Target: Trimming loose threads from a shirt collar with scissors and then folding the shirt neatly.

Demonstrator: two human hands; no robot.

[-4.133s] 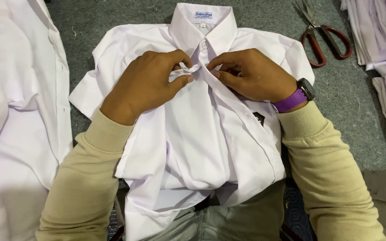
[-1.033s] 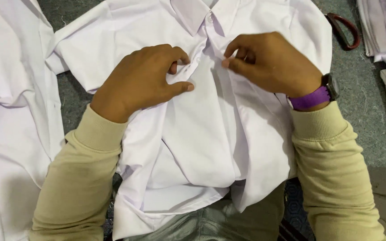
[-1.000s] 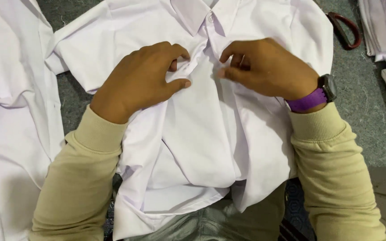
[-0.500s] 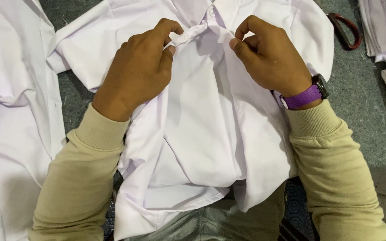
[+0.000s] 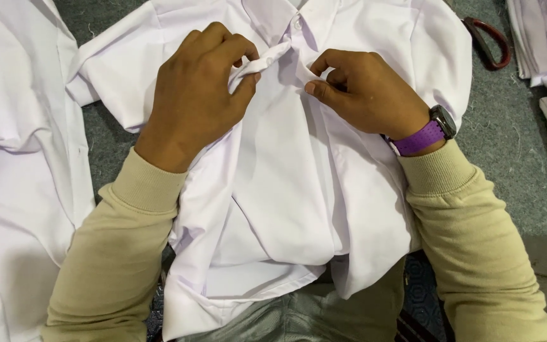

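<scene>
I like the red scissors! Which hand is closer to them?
Right. The right hand pinches the white shirt a stretch of shirt away from the scissors at the top right. The left hand is farther off, on the shirt's other side.

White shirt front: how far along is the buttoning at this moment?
The white shirt lies face-up with its lower placket closed. The left hand pinches the placket edge and the right hand grips the opposite edge just below the collar. The top there remains unfastened.

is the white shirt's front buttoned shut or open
Partly open: the left hand and right hand pinch the two front edges of the shirt, which gape near the collar.
</scene>
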